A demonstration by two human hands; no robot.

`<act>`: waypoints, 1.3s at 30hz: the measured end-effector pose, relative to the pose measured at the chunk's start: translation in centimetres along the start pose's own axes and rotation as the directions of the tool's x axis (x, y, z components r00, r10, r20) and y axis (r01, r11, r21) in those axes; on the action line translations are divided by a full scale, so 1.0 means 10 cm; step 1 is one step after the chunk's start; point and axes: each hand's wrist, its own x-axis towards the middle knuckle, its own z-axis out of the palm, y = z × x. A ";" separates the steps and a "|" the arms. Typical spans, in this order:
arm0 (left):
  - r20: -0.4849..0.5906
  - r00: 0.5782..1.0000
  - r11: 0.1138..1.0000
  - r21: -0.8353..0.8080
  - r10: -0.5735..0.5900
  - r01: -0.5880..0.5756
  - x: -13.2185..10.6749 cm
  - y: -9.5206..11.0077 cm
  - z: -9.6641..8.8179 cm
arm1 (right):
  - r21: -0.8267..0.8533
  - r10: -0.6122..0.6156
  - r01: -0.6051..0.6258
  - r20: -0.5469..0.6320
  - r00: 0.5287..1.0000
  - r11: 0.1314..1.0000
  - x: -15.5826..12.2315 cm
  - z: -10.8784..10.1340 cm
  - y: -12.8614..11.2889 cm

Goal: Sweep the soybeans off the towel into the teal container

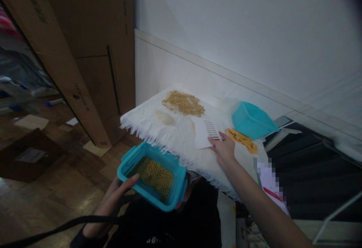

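My left hand (pixel 124 189) grips the near left rim of a blue plastic basket (pixel 181 184), thumb over the edge. Inside the basket lies a layer of yellow soybeans (pixel 155 174). It is held just below the fringed front edge of a white cloth (pixel 158 136). In my right hand (pixel 223 146) is a white card (pixel 202 134) with a row of dark stripes, pinched at its right side and resting low over the cloth. Beyond the card, a loose pile of soybeans (pixel 183 103) is spread on the cloth. A smaller pale patch of fine grains (pixel 164 117) lies to its left.
A second blue container (pixel 253 119) sits at the cloth's right, tilted, beside a crumpled orange-yellow cloth (pixel 241 139). A white wall (pixel 240 21) rises behind. Large cardboard boxes (pixel 93 25) stand at the left. A black ridged surface (pixel 319 168) lies at the right.
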 end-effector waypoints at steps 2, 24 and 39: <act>-0.017 1.000 1.000 0.013 -0.004 0.004 0.01 0.01 -0.01 | -0.019 -0.006 0.006 0.012 1.000 1.000 -0.01 0.01 0.02; 0.057 0.998 0.999 -0.013 0.034 -0.034 -0.04 -0.02 -0.04 | -0.089 -0.120 0.138 0.181 0.976 0.986 -0.34 0.39 0.13; 0.042 0.998 0.999 0.001 0.051 -0.051 -0.07 0.02 0.06 | -0.129 -0.266 0.293 0.193 0.944 0.947 -0.50 0.45 0.12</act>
